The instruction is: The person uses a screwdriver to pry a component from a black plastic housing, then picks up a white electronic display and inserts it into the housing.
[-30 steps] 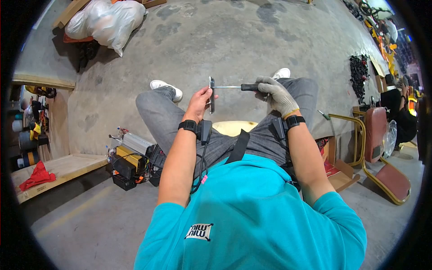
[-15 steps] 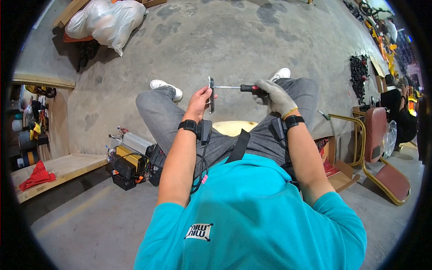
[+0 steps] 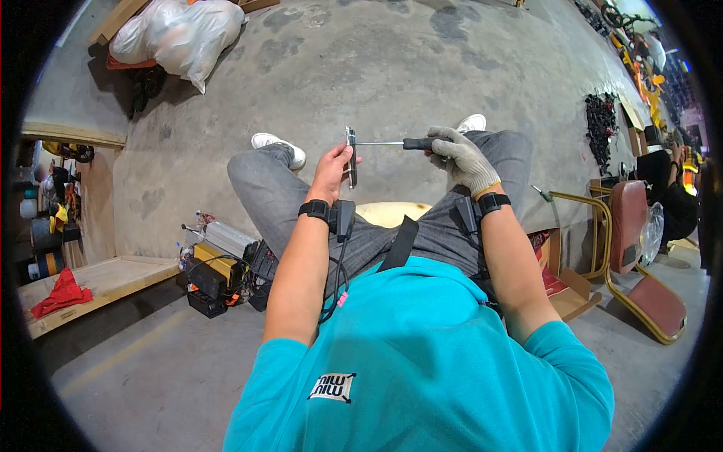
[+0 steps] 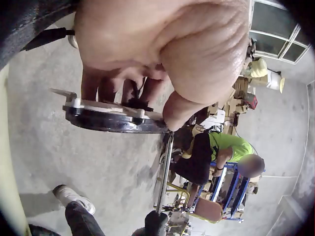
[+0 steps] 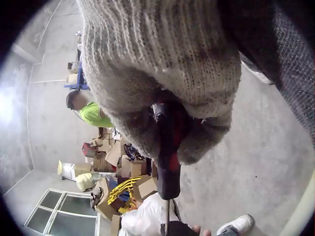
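The bare left hand (image 3: 329, 175) pinches a flat dark part with a pale edge (image 3: 352, 169), held upright between thumb and fingers. In the left wrist view that part (image 4: 115, 122) shows a glossy black rim, with the left hand (image 4: 162, 54) behind it. A screwdriver's metal shaft (image 3: 380, 143) runs sideways to the part's upper end. Its black and red handle (image 5: 169, 172) is gripped by the gloved right hand (image 5: 167, 83), fingers curled round it. In the head view the right hand (image 3: 465, 160) is at the handle's far end. The exact tip contact is hidden.
White bags (image 3: 184, 38) lie on the concrete floor (image 3: 361, 75) at upper left. Boxy electrical units (image 3: 218, 260) stand beside the left leg; a tipped chair (image 3: 629, 226) and an open carton (image 3: 576, 290) are at right. A person in a green shirt (image 4: 231, 147) is beyond.
The right fingers have shifted round the screwdriver handle, straightening and then curling again. The part and the left hand have moved very slightly left.
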Motion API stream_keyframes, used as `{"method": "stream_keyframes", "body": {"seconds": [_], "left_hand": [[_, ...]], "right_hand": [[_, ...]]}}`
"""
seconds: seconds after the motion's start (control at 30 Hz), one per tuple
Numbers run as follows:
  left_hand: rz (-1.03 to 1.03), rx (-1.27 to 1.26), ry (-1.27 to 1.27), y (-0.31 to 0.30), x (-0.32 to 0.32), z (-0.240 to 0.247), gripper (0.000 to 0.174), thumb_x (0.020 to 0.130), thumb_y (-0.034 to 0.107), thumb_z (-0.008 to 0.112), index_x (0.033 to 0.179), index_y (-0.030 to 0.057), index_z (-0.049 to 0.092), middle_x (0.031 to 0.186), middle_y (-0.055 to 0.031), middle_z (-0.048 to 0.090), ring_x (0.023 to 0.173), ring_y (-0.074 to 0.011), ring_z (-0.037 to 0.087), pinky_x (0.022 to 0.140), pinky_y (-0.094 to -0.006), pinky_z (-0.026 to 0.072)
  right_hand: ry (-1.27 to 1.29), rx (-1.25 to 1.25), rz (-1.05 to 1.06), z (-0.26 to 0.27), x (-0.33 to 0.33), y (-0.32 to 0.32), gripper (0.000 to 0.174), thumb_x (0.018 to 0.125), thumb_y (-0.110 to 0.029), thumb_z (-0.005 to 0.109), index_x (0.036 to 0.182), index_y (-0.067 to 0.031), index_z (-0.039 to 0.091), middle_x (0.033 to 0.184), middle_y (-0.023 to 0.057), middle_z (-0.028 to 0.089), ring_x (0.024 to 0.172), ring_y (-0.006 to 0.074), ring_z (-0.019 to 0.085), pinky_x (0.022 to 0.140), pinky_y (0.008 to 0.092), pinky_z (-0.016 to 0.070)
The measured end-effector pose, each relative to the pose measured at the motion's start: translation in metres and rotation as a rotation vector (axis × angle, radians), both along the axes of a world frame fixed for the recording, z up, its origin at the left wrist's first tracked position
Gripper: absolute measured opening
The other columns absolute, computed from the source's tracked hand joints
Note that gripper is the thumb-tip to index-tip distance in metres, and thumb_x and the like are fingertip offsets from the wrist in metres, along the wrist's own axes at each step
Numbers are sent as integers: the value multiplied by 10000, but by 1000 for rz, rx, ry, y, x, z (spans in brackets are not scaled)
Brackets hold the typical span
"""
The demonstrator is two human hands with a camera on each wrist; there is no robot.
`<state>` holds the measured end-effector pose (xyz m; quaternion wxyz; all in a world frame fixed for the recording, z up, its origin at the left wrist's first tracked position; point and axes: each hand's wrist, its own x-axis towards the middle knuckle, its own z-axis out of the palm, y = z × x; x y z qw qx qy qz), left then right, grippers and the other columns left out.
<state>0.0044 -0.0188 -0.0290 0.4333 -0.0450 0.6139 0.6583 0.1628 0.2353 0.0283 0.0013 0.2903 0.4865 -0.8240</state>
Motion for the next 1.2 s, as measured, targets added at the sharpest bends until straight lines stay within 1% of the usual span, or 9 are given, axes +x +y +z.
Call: {"method": "stream_keyframes", "body": {"seconds": [0.2, 0.4, 0.47, 0.5, 0.57, 0.63, 0.73, 0.97, 1.2], "left_hand": [[37, -25, 17, 1, 1, -1, 362, 1011, 247, 567, 1327, 70, 541, 1042, -8, 658, 979, -136, 666, 757, -300, 469], [144, 134, -36, -3, -4, -1, 410, 1008, 298, 552, 1317, 29, 534, 1063, -51, 660, 993, -221, 673, 780, -333, 513], [256, 306, -122, -2, -4, 5, 339, 984, 310, 585, 1172, 27, 579, 1055, -76, 653, 937, -238, 669, 755, -347, 532], [258, 308, -119, -2, -5, 2, 339, 984, 310, 585, 1172, 27, 579, 1055, -76, 653, 937, -238, 669, 755, -347, 532], [271, 319, -180, -1, -7, -4, 311, 987, 257, 571, 1157, -3, 577, 1089, -122, 653, 962, -259, 670, 814, -374, 552], [198, 224, -65, -1, -4, -4, 248, 932, 103, 623, 1149, -2, 562, 1074, -135, 657, 921, -232, 678, 774, -339, 580], [183, 171, -43, 1, -1, 0, 280, 884, -13, 592, 1160, -11, 550, 1093, -142, 657, 944, -251, 686, 784, -349, 585], [119, 196, -63, 0, 1, 8, 329, 871, -36, 581, 1198, -9, 555, 1243, -128, 626, 1101, -270, 649, 877, -358, 535], [84, 162, -14, 0, 0, -2, 404, 882, -29, 583, 1281, -10, 526, 1287, -117, 610, 1133, -260, 631, 922, -361, 502]], "right_hand": [[-53, -1, -9, 4, -1, 0, 391, 964, -149, 608, 1305, 22, 523, 958, 91, 641, 799, 134, 625, 691, 236, 532], [-83, 31, -9, 3, -1, 1, 335, 967, -155, 599, 1251, 17, 557, 938, 73, 635, 787, 121, 617, 694, 240, 533], [-68, 30, 8, -2, 2, 4, 321, 966, -148, 595, 1240, 15, 563, 934, 70, 634, 791, 122, 617, 691, 240, 532], [-52, 31, 26, -4, 1, 5, 308, 965, -141, 592, 1230, 14, 569, 930, 66, 633, 796, 123, 618, 689, 240, 531], [-62, 29, -1, -8, 0, 2, 306, 964, -136, 588, 1230, 15, 570, 929, 66, 632, 795, 124, 615, 687, 242, 529], [-58, 24, 11, -5, 0, 3, 309, 957, -131, 588, 1229, 14, 572, 928, 71, 630, 793, 127, 614, 685, 246, 526], [-100, 35, -26, -7, -1, 4, 316, 955, -138, 593, 1231, 13, 570, 936, 76, 628, 798, 126, 615, 685, 243, 525], [-92, 9, -11, -1, 1, 0, 295, 956, -152, 598, 1200, 14, 589, 937, 68, 628, 798, 123, 612, 697, 249, 536], [-98, 13, 4, -9, -1, 4, 265, 956, -154, 595, 1164, 11, 602, 905, 56, 632, 745, 115, 606, 686, 239, 536]]}}
